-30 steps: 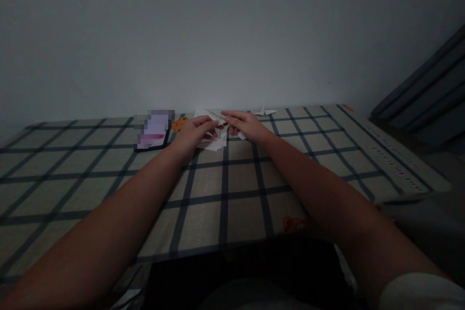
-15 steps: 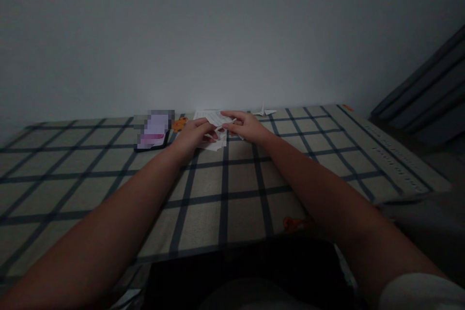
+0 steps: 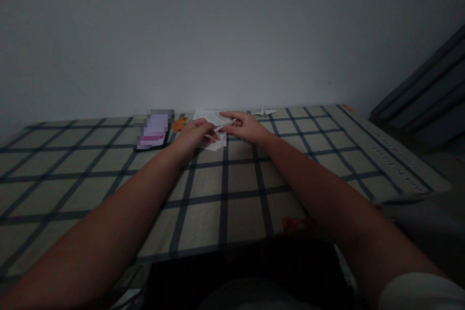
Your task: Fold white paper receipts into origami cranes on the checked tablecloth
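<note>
Between both hands is a small piece of folded white paper (image 3: 225, 125), pinched near the table's far edge. My left hand (image 3: 194, 136) grips its left side, fingers closed. From the right, my right hand (image 3: 247, 127) holds the other side between thumb and fingers. Beneath and behind them lie white paper sheets (image 3: 207, 115) with faint printed lines; a lower corner sticks out under my left fingers. The exact folds are too small and dark to make out. A folded white paper crane (image 3: 264, 112) rests just right of my right hand.
A phone (image 3: 154, 131) with a lit, partly blurred screen is at the left, leaning or lying near the wall (image 3: 232, 34). The checked tablecloth (image 3: 203, 223) carries orange printed figures and lettering. A dark curtain (image 3: 432, 92) hangs at the right.
The folded paper has turned slightly between my fingers, and its narrow part now lies closer to my right fingers. Both arms stay almost where they were.
</note>
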The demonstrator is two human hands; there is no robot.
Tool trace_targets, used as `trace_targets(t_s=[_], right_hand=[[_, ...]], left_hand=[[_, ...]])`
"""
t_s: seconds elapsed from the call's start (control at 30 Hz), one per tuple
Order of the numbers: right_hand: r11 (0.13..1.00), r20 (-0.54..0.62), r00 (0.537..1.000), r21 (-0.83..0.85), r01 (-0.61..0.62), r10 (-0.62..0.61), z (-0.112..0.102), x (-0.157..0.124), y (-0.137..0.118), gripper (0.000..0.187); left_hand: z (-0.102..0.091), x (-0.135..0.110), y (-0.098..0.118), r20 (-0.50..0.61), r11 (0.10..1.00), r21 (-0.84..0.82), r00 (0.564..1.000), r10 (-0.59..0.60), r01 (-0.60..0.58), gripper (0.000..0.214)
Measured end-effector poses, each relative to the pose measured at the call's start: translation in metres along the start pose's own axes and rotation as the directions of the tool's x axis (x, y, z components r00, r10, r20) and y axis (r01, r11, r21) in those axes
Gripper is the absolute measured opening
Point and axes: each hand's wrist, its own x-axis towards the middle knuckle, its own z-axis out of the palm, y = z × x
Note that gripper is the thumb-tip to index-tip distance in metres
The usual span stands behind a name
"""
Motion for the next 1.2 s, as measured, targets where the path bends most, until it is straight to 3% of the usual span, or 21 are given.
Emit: trace_targets(t_s=[0.3,0.57,0.67,0.83,0.97,1.2], right_hand=[[0.996,0.039,0.998,-0.071,0.06,-0.057,-0.001,-0.001,-0.001,0.065],[0.966,0.026,0.991,-0.22,0.136,-0.133,-0.002,-0.002,0.001,0.048],[0.932,0.049,0.984,-0.314,0.18,-0.174,-0.005,-0.004,-0.004,0.041],[0.811,0.061,0.932,-0.475,0.342,-0.358,-0.009,-0.004,-0.008,0.031],[0.783,-0.028,0.931,-0.55,0.289,-0.363,-0.011,-0.002,-0.006,0.027],[0.744,-0.021,0.962,-0.638,0.196,-0.271,-0.01,-0.002,-0.01,0.019]], left_hand=[[0.0,0.001,-0.002,-0.056,0.996,0.093,0.998,-0.01,0.015,0.013],[0.003,-0.003,0.001,-0.041,0.996,0.093,0.999,0.012,-0.008,0.025],[0.003,-0.004,0.001,-0.026,0.996,0.093,1.0,0.01,-0.008,0.029],[0.006,-0.006,0.006,-0.038,0.998,0.061,0.999,-0.006,0.008,0.026],[0.01,-0.007,0.008,-0.014,0.998,0.019,0.998,-0.062,0.062,0.023],[0.012,-0.006,0.003,0.05,0.996,0.009,0.995,-0.084,0.083,0.025]])
